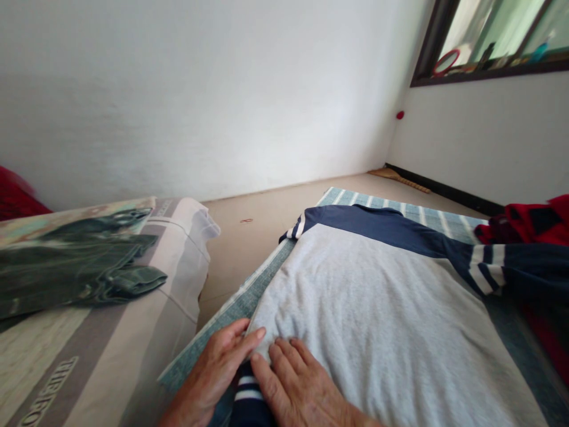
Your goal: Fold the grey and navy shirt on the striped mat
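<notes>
A grey sweatshirt (pixel 355 296) with a navy yoke and white-striped navy sleeves lies spread out, collar away from me. My left hand (pixel 217 365) is at its left edge, thumb over the fabric and fingers curled at the rim, closed on it. Beside it, my right hand (pixel 297 379) lies flat on the grey body with fingers stretched out, holding nothing. Below the hands a navy cuff end (pixel 249 394) with white stripes shows from under the body. The right sleeve (pixel 533 267) extends out to the side.
Under the sweatshirt is a blue-green striped cloth (pixel 267 281). To the left, dark green trousers (pixel 89 267) lie on a bed-like surface with a striped cover (pixel 133 332). Red clothing (pixel 533 219) is at the right. Tiled floor (pixel 231 255) runs between, up to a white wall.
</notes>
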Demonstrator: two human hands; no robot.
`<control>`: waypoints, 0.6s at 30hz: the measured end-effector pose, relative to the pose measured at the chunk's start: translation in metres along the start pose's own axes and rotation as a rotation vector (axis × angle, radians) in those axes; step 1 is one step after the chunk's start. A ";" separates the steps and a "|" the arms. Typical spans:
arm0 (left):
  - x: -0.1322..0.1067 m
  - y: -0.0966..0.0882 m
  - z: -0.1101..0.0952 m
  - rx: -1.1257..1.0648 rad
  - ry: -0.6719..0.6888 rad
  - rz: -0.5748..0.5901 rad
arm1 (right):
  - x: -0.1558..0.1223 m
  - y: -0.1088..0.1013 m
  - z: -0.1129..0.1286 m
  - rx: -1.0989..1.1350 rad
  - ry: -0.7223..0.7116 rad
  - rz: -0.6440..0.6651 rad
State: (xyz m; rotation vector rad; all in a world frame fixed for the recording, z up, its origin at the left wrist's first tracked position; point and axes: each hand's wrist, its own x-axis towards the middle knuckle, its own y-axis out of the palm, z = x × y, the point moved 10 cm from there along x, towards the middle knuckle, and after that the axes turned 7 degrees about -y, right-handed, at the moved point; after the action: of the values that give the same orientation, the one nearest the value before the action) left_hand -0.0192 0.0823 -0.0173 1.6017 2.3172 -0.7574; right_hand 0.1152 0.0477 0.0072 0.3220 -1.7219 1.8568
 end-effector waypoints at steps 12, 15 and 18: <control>-0.008 0.006 0.004 -0.284 -0.056 0.062 | -0.006 -0.005 -0.009 0.211 0.076 -0.054; -0.010 0.014 0.003 -0.360 -0.070 0.136 | -0.010 -0.005 -0.014 0.288 0.045 -0.130; -0.013 0.020 0.002 -0.393 -0.095 0.166 | -0.017 -0.008 -0.023 0.389 0.081 -0.247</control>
State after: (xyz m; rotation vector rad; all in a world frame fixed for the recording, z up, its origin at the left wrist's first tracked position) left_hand 0.0038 0.0760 -0.0182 1.5156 2.0729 -0.3085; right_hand 0.1382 0.0661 0.0011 0.5755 -1.1988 1.9779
